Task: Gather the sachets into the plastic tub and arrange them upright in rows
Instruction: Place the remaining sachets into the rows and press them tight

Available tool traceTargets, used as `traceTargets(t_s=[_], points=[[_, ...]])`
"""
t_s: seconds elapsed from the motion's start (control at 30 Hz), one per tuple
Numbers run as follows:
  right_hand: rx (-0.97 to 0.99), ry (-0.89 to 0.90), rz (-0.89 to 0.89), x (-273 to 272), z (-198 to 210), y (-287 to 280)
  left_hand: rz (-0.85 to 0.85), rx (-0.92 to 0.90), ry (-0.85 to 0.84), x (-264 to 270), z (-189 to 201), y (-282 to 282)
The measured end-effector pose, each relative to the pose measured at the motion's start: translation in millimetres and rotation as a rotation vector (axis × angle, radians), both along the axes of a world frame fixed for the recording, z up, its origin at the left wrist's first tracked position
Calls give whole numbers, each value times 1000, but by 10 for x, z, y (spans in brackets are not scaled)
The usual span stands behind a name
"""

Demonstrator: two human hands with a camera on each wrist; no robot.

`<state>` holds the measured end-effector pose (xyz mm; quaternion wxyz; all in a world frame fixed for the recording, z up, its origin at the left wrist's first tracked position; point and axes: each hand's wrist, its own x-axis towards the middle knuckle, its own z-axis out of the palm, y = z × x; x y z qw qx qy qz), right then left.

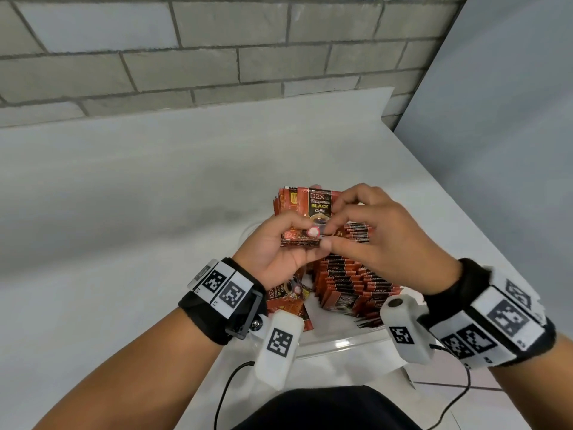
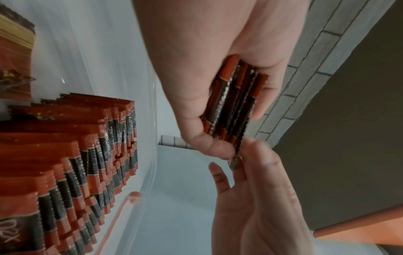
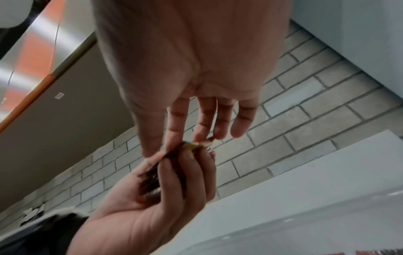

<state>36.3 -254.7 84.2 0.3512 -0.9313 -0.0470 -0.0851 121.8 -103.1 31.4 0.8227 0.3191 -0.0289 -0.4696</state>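
Two hands meet above a clear plastic tub (image 1: 328, 344) that sits on a pale grey counter (image 1: 124, 212) against a grey brick wall (image 1: 217, 57). The left hand (image 1: 276, 252) curls around a small bundle of flat red-and-black foil coffee sachets (image 1: 313, 212), thumb across the front and fingers behind, so that the stack stays squared and its printed faces point one way. In the left wrist view the bundle's serrated edges (image 2: 233, 103) lie packed side by side inside that grip. The right hand (image 1: 381, 240) reaches across and pinches the lower corner of the front sachet between thumb and forefinger, its other fingers loosely spread; this looks like an effort to even the edges or to peel one sachet free, though which of the two cannot be told.

Below the hands, inside the tub, many more sachets stand on edge in a tight row (image 1: 350, 283), each leaning on the next, which is what keeps such thin packets upright. A few loose sachets (image 1: 291, 293) lie flat at the tub's left side, not yet stood up. Holding the bundle directly over the tub keeps the drop into the row short, so the task appears well advanced but unfinished.
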Motion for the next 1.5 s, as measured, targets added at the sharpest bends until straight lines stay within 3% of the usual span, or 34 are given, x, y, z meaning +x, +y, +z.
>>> traceTargets(t_s=[0.17, 0.33, 0.47, 0.7, 1.13, 1.5], points=[[31, -45, -172, 69, 96, -42, -20, 85, -44, -12, 32, 27], [96, 153, -180, 113, 139, -103, -29, 161, -163, -64, 62, 17], [151, 243, -166, -55, 214, -235, 81, 253, -205, -12, 112, 66], [-292, 545, -31, -297, -97, -101, 130, 281, -205, 23, 143, 160], [-785, 594, 80, -213, -364, 57, 101, 293, -178, -78, 156, 190], [-840, 597, 128, -227, -463, 64, 103, 305, -164, -135, 159, 162]])
